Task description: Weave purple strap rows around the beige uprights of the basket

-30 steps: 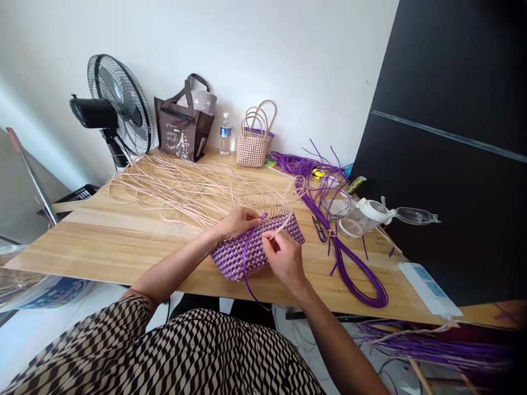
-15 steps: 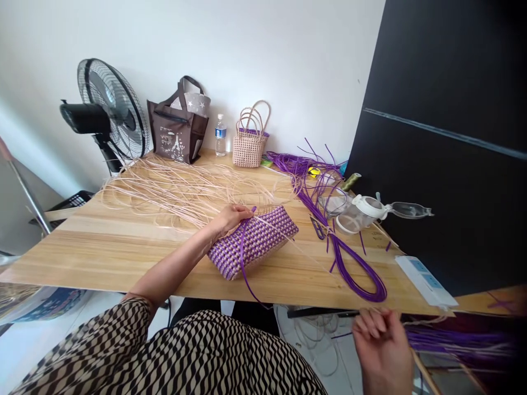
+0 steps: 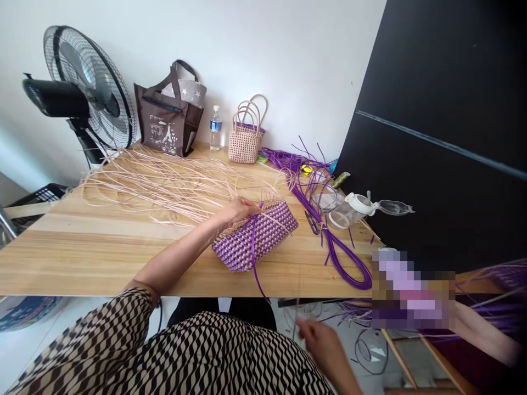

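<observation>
My left hand (image 3: 244,208) grips the upper rim of a woven purple-and-beige basket (image 3: 256,240), which rests tilted on the wooden table near its front edge. Fingers and thumb pinch the rim where strands come out. From there a loose purple strip (image 3: 254,258) hangs down the basket's side to the table edge. A beige strip (image 3: 276,220) crosses the woven face toward the right. My right hand (image 3: 317,336) is below the table edge, right of my lap, apart from the basket. Motion smears its fingers, so whether it holds a strip is unclear.
Loose beige strips (image 3: 177,186) spread across the table's left. Right of the basket lie a purple strip bundle (image 3: 349,260), scissors (image 3: 312,222) and a clear jar (image 3: 348,211). A finished small basket (image 3: 244,144) stands behind. Another person's forearm (image 3: 486,332) reaches in at right.
My right hand has moved left toward my lap from the lower right. My left hand stays on the basket rim. Another person's arm has entered at right, and the view has shifted slightly.
</observation>
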Action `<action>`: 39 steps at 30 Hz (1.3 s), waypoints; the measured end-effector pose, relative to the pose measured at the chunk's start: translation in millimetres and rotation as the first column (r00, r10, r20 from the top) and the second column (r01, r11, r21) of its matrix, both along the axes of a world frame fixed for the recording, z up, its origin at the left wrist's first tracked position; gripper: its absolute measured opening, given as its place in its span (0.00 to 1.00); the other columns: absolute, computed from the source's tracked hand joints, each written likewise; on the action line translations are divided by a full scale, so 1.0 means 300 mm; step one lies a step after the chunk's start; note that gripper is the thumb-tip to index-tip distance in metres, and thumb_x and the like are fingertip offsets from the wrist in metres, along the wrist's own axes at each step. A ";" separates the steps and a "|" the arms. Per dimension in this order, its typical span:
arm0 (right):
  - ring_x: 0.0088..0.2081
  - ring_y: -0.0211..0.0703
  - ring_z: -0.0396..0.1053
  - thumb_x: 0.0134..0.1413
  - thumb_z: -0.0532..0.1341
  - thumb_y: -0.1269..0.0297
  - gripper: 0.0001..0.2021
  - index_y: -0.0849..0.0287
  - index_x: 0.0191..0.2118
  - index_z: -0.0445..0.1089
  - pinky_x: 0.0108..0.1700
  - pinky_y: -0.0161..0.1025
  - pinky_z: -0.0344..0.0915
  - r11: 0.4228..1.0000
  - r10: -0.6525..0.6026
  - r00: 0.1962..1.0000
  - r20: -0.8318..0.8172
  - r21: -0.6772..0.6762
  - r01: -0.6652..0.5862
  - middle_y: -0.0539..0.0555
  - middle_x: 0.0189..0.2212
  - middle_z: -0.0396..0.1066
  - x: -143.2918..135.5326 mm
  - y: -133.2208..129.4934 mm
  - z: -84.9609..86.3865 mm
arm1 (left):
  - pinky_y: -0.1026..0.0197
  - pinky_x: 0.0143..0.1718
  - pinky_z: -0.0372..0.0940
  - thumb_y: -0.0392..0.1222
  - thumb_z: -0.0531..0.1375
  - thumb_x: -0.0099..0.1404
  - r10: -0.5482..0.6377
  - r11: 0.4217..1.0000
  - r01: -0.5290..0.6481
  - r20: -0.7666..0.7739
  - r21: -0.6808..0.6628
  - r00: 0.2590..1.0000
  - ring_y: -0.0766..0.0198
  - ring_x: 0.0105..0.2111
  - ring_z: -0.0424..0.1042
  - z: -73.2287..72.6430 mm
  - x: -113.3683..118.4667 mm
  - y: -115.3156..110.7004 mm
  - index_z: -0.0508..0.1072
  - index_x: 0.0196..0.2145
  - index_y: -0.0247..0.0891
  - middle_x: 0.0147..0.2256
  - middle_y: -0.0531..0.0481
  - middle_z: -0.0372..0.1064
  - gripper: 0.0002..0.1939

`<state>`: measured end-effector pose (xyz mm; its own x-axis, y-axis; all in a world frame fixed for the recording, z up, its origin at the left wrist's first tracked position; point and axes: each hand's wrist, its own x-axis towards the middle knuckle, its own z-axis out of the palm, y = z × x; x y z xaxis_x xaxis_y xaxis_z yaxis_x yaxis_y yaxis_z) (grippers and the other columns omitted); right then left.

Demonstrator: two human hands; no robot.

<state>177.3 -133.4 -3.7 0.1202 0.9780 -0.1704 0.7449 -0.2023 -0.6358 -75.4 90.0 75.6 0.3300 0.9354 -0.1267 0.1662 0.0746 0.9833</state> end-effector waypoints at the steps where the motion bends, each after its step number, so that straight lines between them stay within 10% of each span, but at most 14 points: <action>1: 0.17 0.45 0.62 0.49 0.53 0.45 0.22 0.54 0.14 0.63 0.21 0.40 0.56 0.996 -0.042 0.995 0.092 0.081 0.035 0.53 0.11 0.62 0.003 0.035 0.061 | 0.66 0.20 0.49 0.43 0.61 0.50 -0.008 1.000 0.008 -0.001 -0.007 1.000 0.73 0.17 0.55 -0.005 0.001 0.000 0.73 0.19 0.33 0.16 0.55 0.61 0.10; 5: 0.26 0.43 0.67 0.55 0.53 0.50 0.17 0.56 0.26 0.70 0.30 0.37 0.61 0.955 0.040 0.997 0.069 0.290 -0.059 0.53 0.22 0.71 -0.114 0.185 0.256 | 0.66 0.18 0.47 0.45 0.60 0.51 -0.043 0.999 0.042 -0.015 -0.018 0.999 0.73 0.16 0.54 -0.019 0.006 0.002 0.74 0.22 0.32 0.16 0.55 0.60 0.12; 11: 0.22 0.38 0.66 0.52 0.58 0.59 0.10 0.58 0.26 0.71 0.27 0.33 0.59 0.790 0.606 0.794 -0.055 -0.077 -0.608 0.50 0.20 0.71 -0.335 0.261 0.284 | 0.66 0.17 0.44 0.47 0.60 0.51 -0.034 0.999 0.035 -0.039 0.034 0.999 0.74 0.15 0.52 -0.023 0.002 -0.002 0.73 0.21 0.31 0.15 0.55 0.58 0.14; 14: 0.20 0.34 0.64 0.56 0.54 0.59 0.12 0.59 0.29 0.71 0.22 0.31 0.57 0.827 0.536 0.809 -0.241 -0.042 -0.561 0.50 0.22 0.72 -0.283 0.303 0.342 | 0.66 0.16 0.42 0.49 0.61 0.52 -0.075 0.997 0.075 -0.003 -0.021 0.997 0.74 0.13 0.51 -0.032 0.001 0.001 0.74 0.23 0.32 0.14 0.55 0.60 0.15; 17: 0.21 0.35 0.64 0.55 0.55 0.57 0.13 0.59 0.38 0.71 0.23 0.32 0.59 0.929 0.326 0.932 -0.160 0.235 -0.285 0.51 0.25 0.73 -0.171 0.413 0.432 | 0.67 0.16 0.44 0.49 0.61 0.53 -0.131 0.987 0.138 0.089 -0.084 0.987 0.74 0.14 0.54 -0.042 0.002 0.004 0.75 0.26 0.32 0.17 0.54 0.64 0.14; 19: 0.24 0.38 0.67 0.53 0.56 0.57 0.15 0.60 0.41 0.71 0.28 0.35 0.62 0.898 0.140 0.989 -0.054 0.429 -0.104 0.53 0.25 0.73 -0.096 0.511 0.466 | 0.67 0.17 0.47 0.50 0.62 0.53 -0.174 0.977 0.188 0.145 -0.095 0.974 0.73 0.16 0.57 -0.043 0.002 0.002 0.75 0.27 0.32 0.20 0.53 0.66 0.15; 26: 0.28 0.45 0.69 0.52 0.55 0.59 0.13 0.58 0.33 0.76 0.31 0.38 0.58 0.901 -0.007 0.904 0.428 0.395 -0.180 0.55 0.25 0.74 0.026 0.774 0.386 | 0.67 0.22 0.52 0.49 0.61 0.55 -0.314 0.949 0.316 0.126 0.002 0.941 0.72 0.21 0.61 0.005 0.010 -0.038 0.73 0.27 0.33 0.22 0.53 0.67 0.14; 34: 0.34 0.45 0.67 0.56 0.54 0.62 0.11 0.58 0.36 0.73 0.38 0.39 0.59 0.732 0.034 0.921 0.388 0.617 -0.287 0.58 0.35 0.72 -0.034 0.665 0.370 | 0.66 0.21 0.49 0.46 0.60 0.55 -0.178 0.984 0.177 0.031 0.028 0.983 0.72 0.19 0.57 0.003 0.027 -0.053 0.73 0.26 0.32 0.21 0.53 0.65 0.12; 39: 0.30 0.41 0.67 0.55 0.57 0.62 0.08 0.58 0.31 0.70 0.34 0.37 0.59 0.797 0.379 0.852 0.362 0.340 -0.499 0.52 0.28 0.71 -0.103 0.514 0.336 | 0.67 0.20 0.49 0.47 0.61 0.54 -0.140 0.990 0.140 0.024 0.000 0.990 0.72 0.19 0.57 -0.003 0.028 -0.043 0.73 0.26 0.31 0.21 0.53 0.65 0.14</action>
